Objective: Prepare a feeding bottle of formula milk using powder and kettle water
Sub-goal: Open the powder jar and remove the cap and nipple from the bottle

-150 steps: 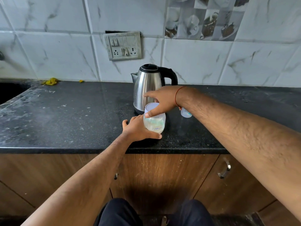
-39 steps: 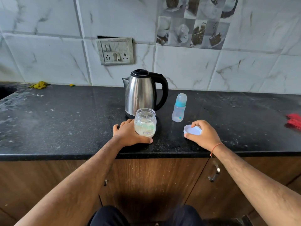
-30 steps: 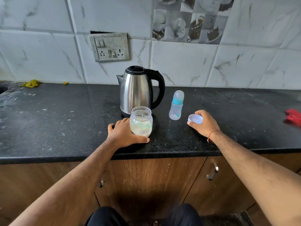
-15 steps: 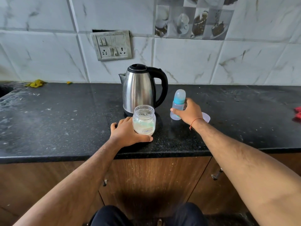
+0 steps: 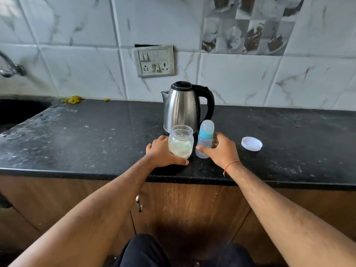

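Hands: left (image 5: 161,151) grips jar (image 5: 181,144), right (image 5: 221,151) grips bottle (image 5: 205,140).

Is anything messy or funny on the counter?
Yes. The black countertop is dusted with whitish smears and specks, mostly on its left side, and a yellow scrap lies by the wall. The jar lid sits off by itself.

Both arms reach forward, left grip (image 5: 161,151) and right grip (image 5: 221,149) curled.
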